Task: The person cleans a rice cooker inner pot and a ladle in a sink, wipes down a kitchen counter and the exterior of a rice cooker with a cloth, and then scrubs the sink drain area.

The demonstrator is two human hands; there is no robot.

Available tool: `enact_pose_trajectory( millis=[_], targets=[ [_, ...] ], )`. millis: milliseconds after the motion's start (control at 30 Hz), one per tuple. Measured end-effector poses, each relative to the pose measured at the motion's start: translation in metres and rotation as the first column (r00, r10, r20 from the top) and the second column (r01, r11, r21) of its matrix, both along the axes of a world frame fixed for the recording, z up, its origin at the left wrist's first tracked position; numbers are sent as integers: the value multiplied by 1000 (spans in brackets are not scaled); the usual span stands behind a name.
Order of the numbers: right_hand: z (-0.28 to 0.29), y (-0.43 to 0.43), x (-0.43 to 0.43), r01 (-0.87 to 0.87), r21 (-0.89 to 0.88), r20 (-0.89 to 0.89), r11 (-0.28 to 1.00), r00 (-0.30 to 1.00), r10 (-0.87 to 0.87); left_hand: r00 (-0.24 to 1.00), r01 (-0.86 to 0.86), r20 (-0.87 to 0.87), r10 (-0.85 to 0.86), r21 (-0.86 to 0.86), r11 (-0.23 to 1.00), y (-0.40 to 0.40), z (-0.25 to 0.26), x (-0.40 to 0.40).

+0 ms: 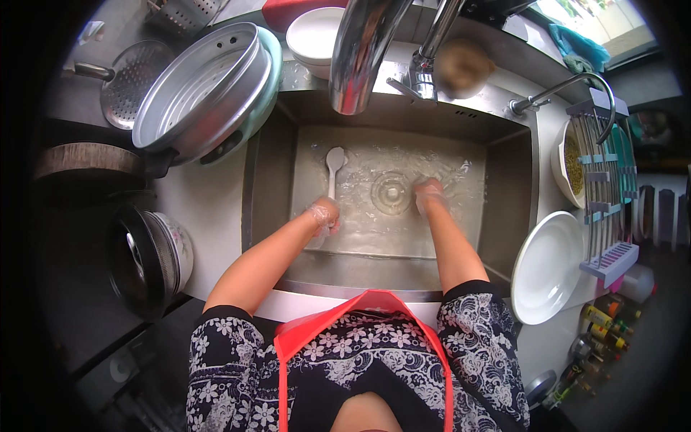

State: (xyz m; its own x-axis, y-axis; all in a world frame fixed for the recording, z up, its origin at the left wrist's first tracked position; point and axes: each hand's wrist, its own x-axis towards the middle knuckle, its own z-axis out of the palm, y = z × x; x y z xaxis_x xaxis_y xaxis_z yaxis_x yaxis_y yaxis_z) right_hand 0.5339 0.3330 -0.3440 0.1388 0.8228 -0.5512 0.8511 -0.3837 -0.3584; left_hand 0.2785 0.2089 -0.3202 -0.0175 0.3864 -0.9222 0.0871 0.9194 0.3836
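Clear plastic gloves cover both hands, which are down in a stainless steel sink (356, 270) holding shallow, rippled water. My left hand (325, 213), left of the middle, grips the handle of a white spoon (335, 159), whose bowl points away toward the back wall. Right of the round drain (392, 193), my right hand (429, 191) reaches into the water. Its fingers are partly hidden by the water and the glove, so whether it holds anything is unclear.
A chrome faucet (356, 59) overhangs the sink's back edge. Stacked at left are an aluminium steamer pot (200, 92) and a pale green basin (270, 70). To the right stand a white oval plate (548, 267), a bowl of green grains (572, 162), a rack (602, 178) and several bottles (604, 324).
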Motion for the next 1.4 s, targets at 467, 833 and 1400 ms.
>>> enact_pose_trajectory(
  millis=[467, 833, 1400],
  targets=[
    [-21, -11, 37, -38, -11, -316, 999, 948, 32, 431, 765, -717, -547, -30, 643, 40, -12, 10],
    [-25, -17, 57, -32, -55, -207, 998, 978, 20, 121, 992, -481, -868, 29, 122, 30, -27, 31],
    [27, -16, 73, -204, -50, 149, 978, 966, 210, 324, 935, -935, -145, 293, 200, 11, 112, -76]
  ],
)
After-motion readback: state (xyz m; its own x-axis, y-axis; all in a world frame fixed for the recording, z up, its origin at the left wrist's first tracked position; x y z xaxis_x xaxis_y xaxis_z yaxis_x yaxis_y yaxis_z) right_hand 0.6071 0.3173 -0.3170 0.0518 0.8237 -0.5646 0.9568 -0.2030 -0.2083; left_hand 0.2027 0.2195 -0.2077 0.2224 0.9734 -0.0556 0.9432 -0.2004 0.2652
